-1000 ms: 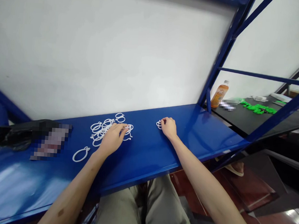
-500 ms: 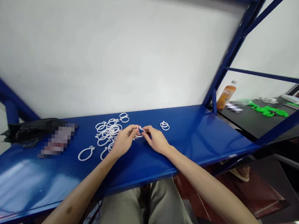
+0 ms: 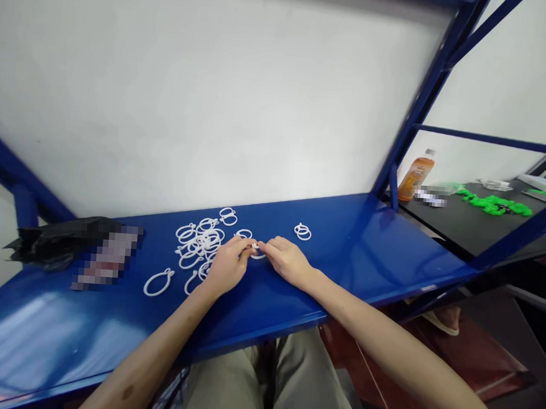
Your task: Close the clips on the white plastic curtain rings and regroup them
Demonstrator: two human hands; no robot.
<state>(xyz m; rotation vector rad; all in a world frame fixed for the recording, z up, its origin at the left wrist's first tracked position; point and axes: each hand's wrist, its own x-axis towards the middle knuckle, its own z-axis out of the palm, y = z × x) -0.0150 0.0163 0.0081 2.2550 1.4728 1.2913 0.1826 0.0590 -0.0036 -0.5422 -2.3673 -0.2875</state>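
Observation:
My left hand (image 3: pixel 228 265) and my right hand (image 3: pixel 290 262) meet over the blue table, fingertips pinched on a white plastic curtain ring (image 3: pixel 258 257). Its small eyelet end shows between the thumbs, while the fingers hide much of the loop. Just behind my left hand lies another white ring (image 3: pixel 244 233), partly covered. To the left of that hand is a loose heap of similar rings (image 3: pixel 200 242). One single ring (image 3: pixel 157 283) lies apart at the front left. Beyond my right hand, two rings (image 3: pixel 303 233) overlap on the tabletop.
The blue table (image 3: pixel 344 253) backs onto a white wall, framed by blue posts. A black plastic bag (image 3: pixel 65 237) lies at the left. On a dark table to the right are an orange drink bottle (image 3: pixel 416 176) and green pieces (image 3: pixel 495 203).
Both hands have dropped slightly and the fingertips have drawn closer together around the ring. A ring behind my left hand has come into view. The camera view has shifted a little.

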